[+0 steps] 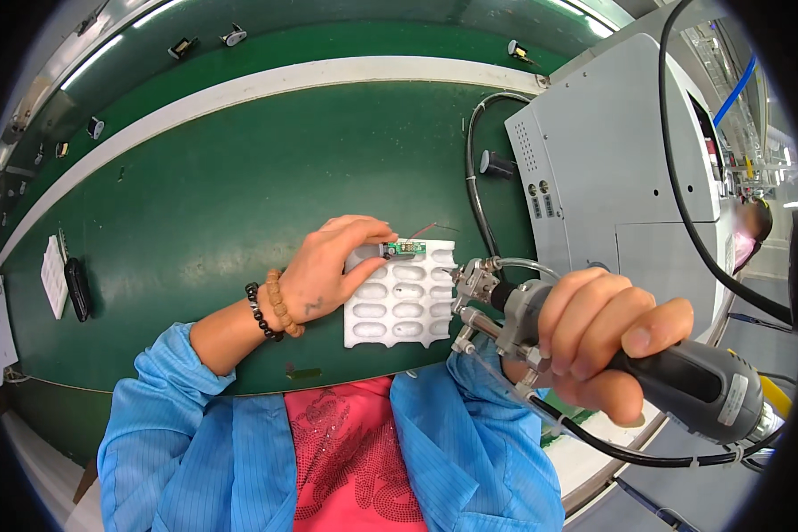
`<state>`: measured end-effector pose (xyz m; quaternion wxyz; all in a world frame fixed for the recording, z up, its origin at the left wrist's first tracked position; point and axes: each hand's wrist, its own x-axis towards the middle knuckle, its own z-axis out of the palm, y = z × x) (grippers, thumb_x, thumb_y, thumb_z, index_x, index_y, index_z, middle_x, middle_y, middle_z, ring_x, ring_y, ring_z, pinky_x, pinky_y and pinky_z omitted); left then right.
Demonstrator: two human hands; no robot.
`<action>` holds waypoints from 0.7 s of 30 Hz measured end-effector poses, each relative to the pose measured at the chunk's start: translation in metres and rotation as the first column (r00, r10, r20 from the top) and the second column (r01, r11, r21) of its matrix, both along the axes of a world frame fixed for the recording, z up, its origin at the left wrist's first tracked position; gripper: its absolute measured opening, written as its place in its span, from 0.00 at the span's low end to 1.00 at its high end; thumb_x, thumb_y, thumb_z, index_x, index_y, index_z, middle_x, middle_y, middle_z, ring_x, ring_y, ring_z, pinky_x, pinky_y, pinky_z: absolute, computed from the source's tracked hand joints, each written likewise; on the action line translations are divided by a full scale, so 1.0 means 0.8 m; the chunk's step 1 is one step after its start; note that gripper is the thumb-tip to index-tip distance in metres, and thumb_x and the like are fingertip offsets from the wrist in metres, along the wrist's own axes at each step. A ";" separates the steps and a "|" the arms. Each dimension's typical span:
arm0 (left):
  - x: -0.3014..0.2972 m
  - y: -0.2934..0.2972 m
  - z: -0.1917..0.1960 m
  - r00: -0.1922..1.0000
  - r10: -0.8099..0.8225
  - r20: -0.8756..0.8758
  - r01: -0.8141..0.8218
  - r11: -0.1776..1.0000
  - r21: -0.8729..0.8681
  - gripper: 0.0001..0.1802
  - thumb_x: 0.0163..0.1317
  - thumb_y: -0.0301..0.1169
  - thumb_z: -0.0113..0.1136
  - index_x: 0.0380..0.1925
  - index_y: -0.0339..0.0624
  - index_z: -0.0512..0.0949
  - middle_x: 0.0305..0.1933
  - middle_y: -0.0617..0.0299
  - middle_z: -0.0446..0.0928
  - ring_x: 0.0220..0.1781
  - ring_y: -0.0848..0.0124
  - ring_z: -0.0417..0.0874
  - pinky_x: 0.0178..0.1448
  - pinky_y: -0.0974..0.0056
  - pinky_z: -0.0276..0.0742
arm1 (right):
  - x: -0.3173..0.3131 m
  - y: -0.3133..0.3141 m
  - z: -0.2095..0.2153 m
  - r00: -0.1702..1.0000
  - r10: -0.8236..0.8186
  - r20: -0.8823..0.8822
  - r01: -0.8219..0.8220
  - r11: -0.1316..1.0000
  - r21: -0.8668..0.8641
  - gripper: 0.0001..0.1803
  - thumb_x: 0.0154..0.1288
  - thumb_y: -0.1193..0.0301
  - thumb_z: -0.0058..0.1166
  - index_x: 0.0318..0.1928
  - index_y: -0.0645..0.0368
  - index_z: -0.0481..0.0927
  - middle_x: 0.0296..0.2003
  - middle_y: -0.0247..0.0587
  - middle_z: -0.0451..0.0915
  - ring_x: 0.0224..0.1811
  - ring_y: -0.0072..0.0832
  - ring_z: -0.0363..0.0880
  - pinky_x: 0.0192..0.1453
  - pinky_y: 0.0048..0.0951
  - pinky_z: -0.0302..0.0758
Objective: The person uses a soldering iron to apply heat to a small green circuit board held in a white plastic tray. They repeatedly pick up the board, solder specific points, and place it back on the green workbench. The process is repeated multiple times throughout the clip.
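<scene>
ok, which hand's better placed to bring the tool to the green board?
Likely the right hand: it grips the dark handheld tool, whose metal head is near the white tray. The left hand is occupied, holding the grey part with the green board.

Left hand (324,266) on a grey part (363,258) with a green circuit board (407,249), right hand (598,341) around a dark handheld tool (696,390).
The left hand pinches the part between thumb and fingers at the upper edge of a white compartmented tray (377,341) on the green worktop (239,186); the tool's metal head (479,282) is just beside the tray's right edge. A grey machine (603,151) stands to the right, with a dark cylinder (497,165) near it.
</scene>
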<state>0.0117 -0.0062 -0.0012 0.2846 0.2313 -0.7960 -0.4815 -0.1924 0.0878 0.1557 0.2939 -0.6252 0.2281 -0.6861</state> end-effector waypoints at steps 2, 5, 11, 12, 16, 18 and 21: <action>0.000 -0.001 -0.004 1.000 -0.008 -0.029 0.006 0.999 -0.054 0.19 0.53 0.22 0.70 0.47 0.39 0.81 0.49 0.54 0.83 0.56 0.54 0.81 0.59 0.56 0.78 | 0.004 -0.004 0.000 1.000 -0.004 0.001 0.004 1.000 0.008 0.26 0.59 0.60 0.70 0.42 0.60 0.66 0.20 0.34 0.74 0.16 0.26 0.73 0.20 0.28 0.72; -0.001 -0.001 -0.009 0.996 -0.026 -0.084 0.014 0.990 -0.139 0.19 0.51 0.24 0.71 0.45 0.39 0.81 0.48 0.55 0.83 0.55 0.55 0.81 0.59 0.55 0.77 | 0.015 -0.016 -0.004 1.000 -0.010 -0.013 0.011 1.000 0.022 0.25 0.63 0.58 0.66 0.43 0.58 0.65 0.21 0.32 0.73 0.16 0.23 0.71 0.21 0.24 0.71; -0.004 0.006 -0.012 0.994 0.030 -0.107 -0.042 0.993 -0.111 0.19 0.48 0.23 0.73 0.43 0.37 0.81 0.46 0.55 0.82 0.53 0.54 0.81 0.58 0.54 0.77 | 0.031 -0.034 -0.016 0.997 -0.005 -0.071 0.010 0.997 0.070 0.24 0.67 0.53 0.61 0.47 0.57 0.67 0.22 0.28 0.72 0.18 0.18 0.71 0.21 0.18 0.72; -0.004 0.006 -0.013 0.993 0.028 -0.115 -0.042 0.991 -0.124 0.19 0.48 0.23 0.73 0.42 0.37 0.81 0.46 0.55 0.82 0.53 0.54 0.81 0.57 0.54 0.77 | 0.032 -0.035 -0.015 0.997 -0.002 -0.075 0.008 0.997 0.080 0.24 0.67 0.53 0.61 0.47 0.57 0.67 0.22 0.28 0.72 0.18 0.18 0.71 0.21 0.18 0.72; -0.001 0.005 -0.014 0.994 0.021 -0.105 -0.039 0.984 -0.173 0.18 0.48 0.23 0.72 0.42 0.37 0.81 0.46 0.56 0.81 0.53 0.55 0.80 0.57 0.54 0.76 | 0.037 -0.040 -0.016 0.998 -0.010 -0.062 0.015 0.996 0.085 0.24 0.67 0.52 0.60 0.47 0.56 0.68 0.21 0.28 0.72 0.19 0.17 0.71 0.22 0.18 0.71; 0.000 0.004 -0.013 0.995 0.018 -0.094 -0.033 0.986 -0.162 0.18 0.49 0.23 0.71 0.42 0.37 0.81 0.46 0.56 0.81 0.53 0.55 0.80 0.57 0.54 0.75 | 0.037 -0.043 -0.018 0.998 0.001 -0.056 0.004 0.996 0.085 0.24 0.67 0.52 0.60 0.47 0.56 0.68 0.22 0.27 0.72 0.20 0.17 0.71 0.22 0.18 0.71; -0.001 0.004 -0.013 0.996 0.016 -0.088 -0.030 0.988 -0.150 0.18 0.49 0.23 0.71 0.42 0.37 0.81 0.46 0.56 0.81 0.53 0.55 0.80 0.58 0.54 0.75 | 0.038 -0.046 -0.020 0.998 0.013 -0.069 -0.006 0.995 0.099 0.24 0.67 0.52 0.60 0.47 0.56 0.68 0.22 0.27 0.72 0.20 0.17 0.72 0.23 0.18 0.71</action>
